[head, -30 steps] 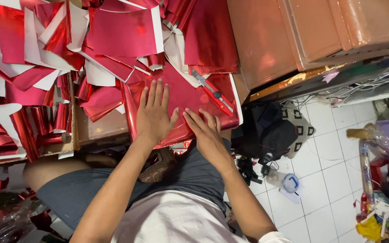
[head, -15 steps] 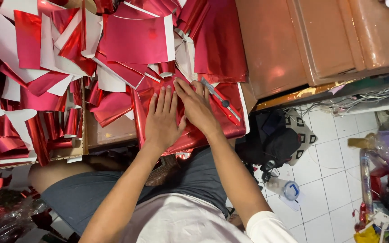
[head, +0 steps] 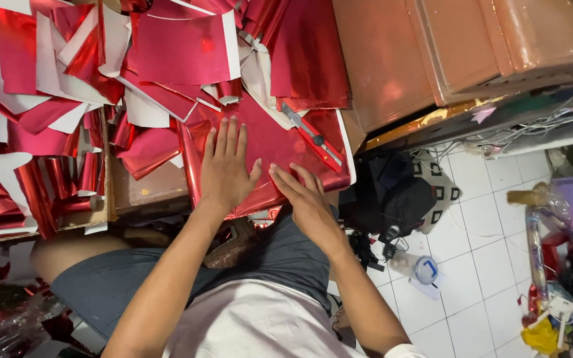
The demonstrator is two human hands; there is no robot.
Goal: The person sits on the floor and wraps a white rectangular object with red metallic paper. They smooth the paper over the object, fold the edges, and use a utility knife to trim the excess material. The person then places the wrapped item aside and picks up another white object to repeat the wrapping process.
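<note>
On my lap board, my left hand [head: 225, 166] presses flat, fingers together, on the red foil sheet [head: 280, 142]; my right hand [head: 306, 199] lies flat beside it, fingers extended. A red cutter [head: 313, 138] rests on the foil.

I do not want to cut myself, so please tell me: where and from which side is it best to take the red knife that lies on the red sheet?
Probably grip the red knife around the middle of its long handle, coming from above. It lies flat and slanted on the red sheet, just beyond the right hand, with its metal tip at the upper left end.
</note>
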